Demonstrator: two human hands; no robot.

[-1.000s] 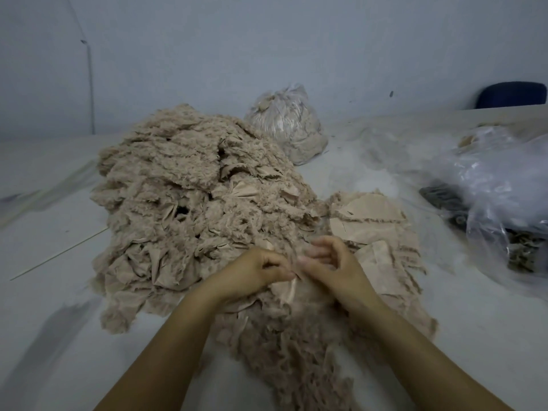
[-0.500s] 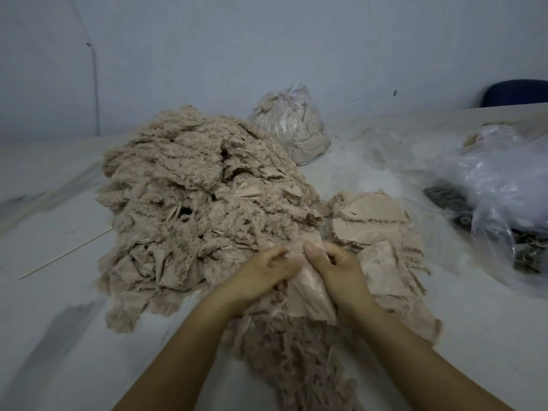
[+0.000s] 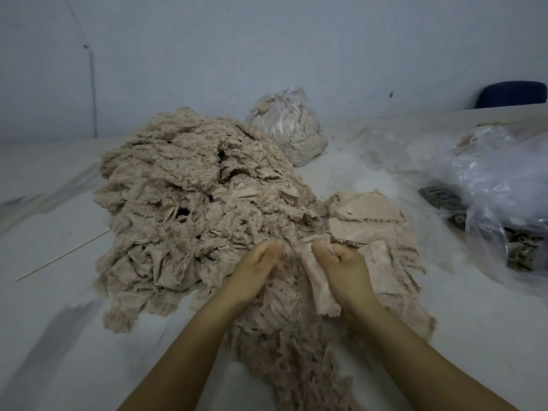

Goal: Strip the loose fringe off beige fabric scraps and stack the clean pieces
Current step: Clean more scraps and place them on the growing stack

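Note:
A big heap of frayed beige scraps covers the middle of the table. To its right lies a flatter stack of clean beige pieces. My right hand grips one beige scrap, which hangs down along the palm. A short gap to the left, my left hand has its fingers curled and pinches fringe at the scrap's top edge. Stripped fringe lies piled between my forearms.
A tied clear bag of beige fluff stands behind the heap. Crumpled clear plastic bags with dark pieces lie at the right. A thin wooden stick rests on the white table at the left. A blue chair back is at the far right.
My hands have drawn a little apart at the scrap's top edge. The scrap now hangs from my right hand alone, narrower and folded lengthwise.

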